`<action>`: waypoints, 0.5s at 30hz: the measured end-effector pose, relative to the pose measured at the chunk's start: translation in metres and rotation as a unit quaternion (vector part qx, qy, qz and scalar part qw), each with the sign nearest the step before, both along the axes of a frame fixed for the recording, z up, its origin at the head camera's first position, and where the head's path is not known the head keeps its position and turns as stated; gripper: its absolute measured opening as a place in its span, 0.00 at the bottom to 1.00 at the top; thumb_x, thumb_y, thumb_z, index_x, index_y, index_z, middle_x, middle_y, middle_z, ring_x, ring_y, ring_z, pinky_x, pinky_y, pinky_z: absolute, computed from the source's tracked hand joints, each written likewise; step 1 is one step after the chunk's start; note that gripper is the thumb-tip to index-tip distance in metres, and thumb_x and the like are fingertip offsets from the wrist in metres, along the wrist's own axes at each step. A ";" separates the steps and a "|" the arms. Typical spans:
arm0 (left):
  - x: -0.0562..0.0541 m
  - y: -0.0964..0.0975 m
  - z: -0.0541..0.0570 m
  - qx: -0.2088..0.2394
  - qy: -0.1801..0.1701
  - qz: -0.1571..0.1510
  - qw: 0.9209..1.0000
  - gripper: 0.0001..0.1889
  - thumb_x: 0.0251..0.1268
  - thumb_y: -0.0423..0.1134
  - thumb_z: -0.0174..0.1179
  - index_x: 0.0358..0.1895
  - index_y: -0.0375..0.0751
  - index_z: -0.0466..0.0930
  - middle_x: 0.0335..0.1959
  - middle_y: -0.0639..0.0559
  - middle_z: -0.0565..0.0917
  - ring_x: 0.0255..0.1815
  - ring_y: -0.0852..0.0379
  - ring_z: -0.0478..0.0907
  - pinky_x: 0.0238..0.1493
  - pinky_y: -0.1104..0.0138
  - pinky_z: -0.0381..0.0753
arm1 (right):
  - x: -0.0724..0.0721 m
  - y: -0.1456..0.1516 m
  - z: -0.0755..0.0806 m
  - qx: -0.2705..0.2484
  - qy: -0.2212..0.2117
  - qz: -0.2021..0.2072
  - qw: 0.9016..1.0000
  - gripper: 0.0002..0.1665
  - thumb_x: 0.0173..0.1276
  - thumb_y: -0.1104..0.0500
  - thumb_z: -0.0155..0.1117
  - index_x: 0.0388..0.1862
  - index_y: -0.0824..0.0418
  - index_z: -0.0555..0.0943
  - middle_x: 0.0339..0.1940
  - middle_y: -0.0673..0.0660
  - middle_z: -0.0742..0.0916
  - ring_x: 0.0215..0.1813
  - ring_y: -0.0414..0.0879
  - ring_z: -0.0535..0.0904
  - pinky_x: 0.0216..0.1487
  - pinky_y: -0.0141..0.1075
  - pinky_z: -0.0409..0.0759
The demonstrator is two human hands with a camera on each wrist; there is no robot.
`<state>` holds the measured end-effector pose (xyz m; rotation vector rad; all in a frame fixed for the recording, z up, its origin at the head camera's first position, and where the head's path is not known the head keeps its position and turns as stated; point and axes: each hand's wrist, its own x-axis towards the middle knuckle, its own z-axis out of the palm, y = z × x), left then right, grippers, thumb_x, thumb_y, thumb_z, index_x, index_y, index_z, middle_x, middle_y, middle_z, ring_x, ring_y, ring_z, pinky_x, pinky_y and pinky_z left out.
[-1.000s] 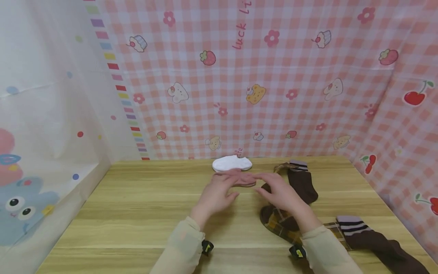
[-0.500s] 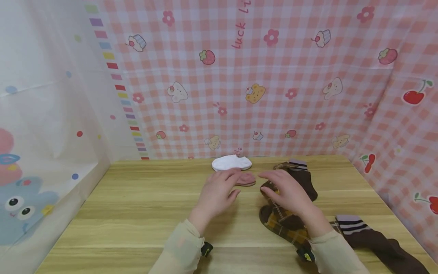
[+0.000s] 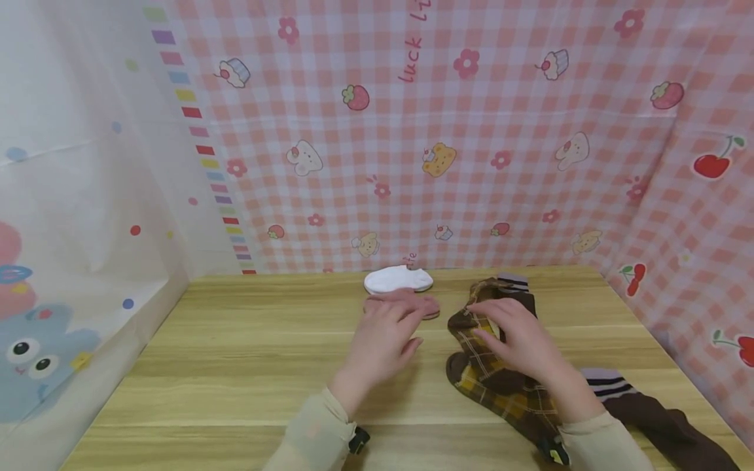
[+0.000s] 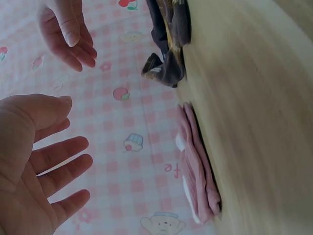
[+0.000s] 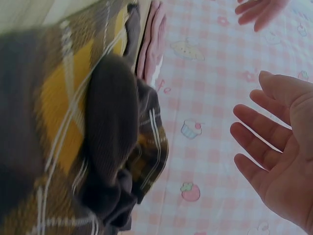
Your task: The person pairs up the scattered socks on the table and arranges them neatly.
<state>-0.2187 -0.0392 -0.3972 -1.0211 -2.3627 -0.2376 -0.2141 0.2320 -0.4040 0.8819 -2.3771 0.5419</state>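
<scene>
My left hand [image 3: 383, 340] hovers just in front of the folded pink socks [image 3: 432, 307], covering part of them in the head view. The left wrist view shows its fingers [image 4: 63, 154] spread and apart from the pink socks [image 4: 195, 166]. Over the brown and yellow plaid socks [image 3: 485, 366] hangs my right hand [image 3: 524, 337], fingers loosely extended. A gap separates that hand [image 5: 279, 142] from the plaid fabric [image 5: 66, 98] in the right wrist view. Neither hand holds anything. White socks [image 3: 397, 280] lie behind the pink ones.
A dark brown sock with a striped cuff [image 3: 607, 383] lies at the right front of the wooden table [image 3: 235, 366]. Another striped cuff [image 3: 514, 282] shows at the back right. A pink checked cloth [image 3: 377, 144] hangs along the table's back edge.
My right hand has moved right, from beside the pink socks to over the plaid socks. The left hand has shifted slightly and stays by the pink socks. The socks lie where they were.
</scene>
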 end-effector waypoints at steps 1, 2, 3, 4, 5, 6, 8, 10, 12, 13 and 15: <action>0.001 0.001 -0.002 -0.004 0.002 -0.001 1.000 0.28 0.58 0.44 0.71 0.63 0.47 0.77 0.53 0.49 0.82 0.54 0.48 0.78 0.55 0.52 0.74 | 0.001 0.003 0.000 0.001 0.002 -0.001 1.000 0.25 0.55 0.64 0.76 0.54 0.62 0.82 0.48 0.56 0.87 0.52 0.55 0.80 0.51 0.52 0.78; 0.002 0.002 -0.002 -0.008 0.002 -0.001 1.000 0.28 0.58 0.44 0.71 0.63 0.47 0.78 0.54 0.49 0.82 0.56 0.48 0.77 0.56 0.52 0.74 | 0.001 0.005 -0.001 0.002 0.001 -0.002 1.000 0.25 0.55 0.64 0.77 0.53 0.62 0.83 0.48 0.56 0.87 0.52 0.55 0.80 0.50 0.52 0.78; 0.002 0.003 -0.004 -0.013 0.004 -0.003 1.000 0.27 0.58 0.45 0.71 0.62 0.45 0.78 0.53 0.49 0.82 0.56 0.48 0.77 0.56 0.52 0.75 | 0.002 0.007 -0.001 0.003 0.000 -0.004 1.000 0.25 0.55 0.64 0.77 0.53 0.62 0.83 0.48 0.56 0.87 0.51 0.55 0.79 0.50 0.52 0.78; 0.003 0.004 -0.005 -0.017 0.006 -0.004 1.000 0.26 0.58 0.45 0.71 0.61 0.44 0.79 0.53 0.48 0.82 0.56 0.49 0.77 0.56 0.53 0.76 | 0.003 0.009 -0.001 0.005 -0.003 -0.007 1.000 0.25 0.56 0.64 0.76 0.53 0.62 0.83 0.48 0.56 0.87 0.51 0.55 0.79 0.50 0.52 0.78; 0.004 0.005 -0.006 -0.022 0.005 -0.004 1.000 0.26 0.59 0.46 0.70 0.60 0.44 0.80 0.54 0.49 0.82 0.57 0.49 0.77 0.57 0.53 0.75 | 0.004 0.011 -0.001 0.008 -0.007 -0.010 1.000 0.24 0.56 0.64 0.76 0.53 0.62 0.83 0.48 0.56 0.86 0.52 0.55 0.79 0.50 0.52 0.78; 0.005 0.007 -0.007 -0.026 0.006 -0.004 1.000 0.25 0.59 0.46 0.70 0.60 0.44 0.80 0.54 0.49 0.82 0.58 0.50 0.76 0.58 0.52 0.75 | 0.005 0.012 -0.002 0.010 -0.011 -0.012 1.000 0.24 0.57 0.64 0.76 0.53 0.62 0.83 0.48 0.57 0.86 0.51 0.55 0.79 0.50 0.53 0.78; 0.007 0.010 -0.008 -0.035 0.004 -0.005 0.999 0.24 0.59 0.46 0.70 0.58 0.45 0.81 0.55 0.50 0.82 0.58 0.51 0.76 0.60 0.53 0.74 | 0.007 0.015 -0.002 0.015 -0.019 -0.018 1.000 0.23 0.58 0.63 0.76 0.54 0.62 0.83 0.48 0.57 0.86 0.52 0.55 0.79 0.50 0.52 0.78; 0.009 0.014 -0.009 -0.044 0.001 -0.007 0.999 0.22 0.59 0.46 0.70 0.57 0.46 0.81 0.53 0.50 0.82 0.57 0.51 0.77 0.61 0.54 0.73 | 0.008 0.018 -0.003 0.018 -0.025 -0.023 0.999 0.23 0.58 0.62 0.76 0.54 0.62 0.83 0.48 0.57 0.86 0.52 0.56 0.79 0.50 0.53 0.79; 0.010 0.018 -0.011 -0.054 -0.001 -0.007 0.999 0.22 0.59 0.46 0.69 0.56 0.48 0.81 0.51 0.51 0.82 0.56 0.51 0.77 0.61 0.55 0.72 | 0.009 0.021 -0.004 0.020 -0.032 -0.027 0.999 0.23 0.58 0.62 0.76 0.53 0.62 0.83 0.48 0.57 0.86 0.52 0.56 0.80 0.51 0.53 0.79; 0.011 0.020 -0.012 -0.059 -0.001 -0.008 0.998 0.21 0.59 0.46 0.69 0.56 0.49 0.81 0.50 0.52 0.82 0.55 0.52 0.77 0.61 0.56 0.72 | 0.010 0.022 -0.005 0.023 -0.035 -0.029 0.999 0.23 0.57 0.62 0.76 0.53 0.62 0.83 0.48 0.57 0.86 0.52 0.56 0.80 0.50 0.53 0.79; 0.012 0.024 -0.013 -0.067 0.000 -0.011 0.998 0.21 0.58 0.47 0.70 0.56 0.50 0.81 0.50 0.53 0.82 0.55 0.52 0.77 0.61 0.57 0.72 | 0.011 0.026 -0.006 0.027 -0.040 -0.030 0.998 0.23 0.57 0.63 0.76 0.53 0.63 0.83 0.48 0.58 0.86 0.51 0.56 0.80 0.50 0.53 0.79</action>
